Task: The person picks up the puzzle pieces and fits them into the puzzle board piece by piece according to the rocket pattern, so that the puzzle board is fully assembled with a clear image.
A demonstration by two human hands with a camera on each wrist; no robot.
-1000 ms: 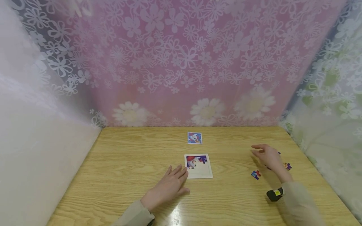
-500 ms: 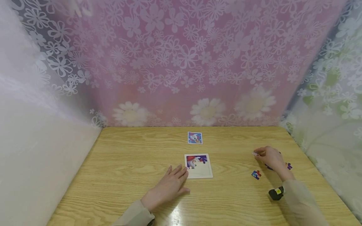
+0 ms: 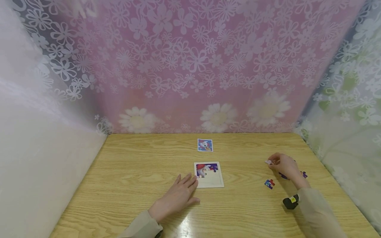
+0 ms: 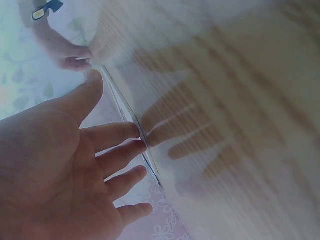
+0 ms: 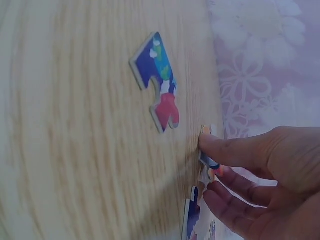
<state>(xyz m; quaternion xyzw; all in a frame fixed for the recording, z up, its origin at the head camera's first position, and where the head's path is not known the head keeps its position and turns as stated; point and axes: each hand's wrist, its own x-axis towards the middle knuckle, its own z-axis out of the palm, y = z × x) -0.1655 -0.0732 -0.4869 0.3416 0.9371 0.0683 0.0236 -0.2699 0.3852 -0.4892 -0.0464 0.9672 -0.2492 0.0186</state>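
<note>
My left hand [image 3: 177, 199] lies with straight fingers, its fingertips at the lower left edge of a square puzzle board [image 3: 215, 182]. The board's upper left is filled with red, white and purple picture pieces; its lower right shows bare white. In the left wrist view the fingertips [image 4: 131, 131] meet the board's thin edge. Over on the right, my right hand [image 3: 285, 166] pinches a pale puzzle piece [image 3: 268, 162] between thumb and fingers. The right wrist view shows this piece [image 5: 206, 161] tilted on edge, partly covered by the thumb.
A blue and red puzzle piece [image 3: 270, 184] lies nearer the body than the right hand. More pieces, including a purple one [image 3: 303, 174], lie around and beneath that hand, partly hidden. A small picture card [image 3: 205, 145] sits behind the board. Patterned cloth walls [image 3: 190, 82] border the table.
One second ago the right hand's thumb and fingers were apart; since then they have closed on a pale puzzle piece, which has turned slightly. The left hand and board have stayed still.
</note>
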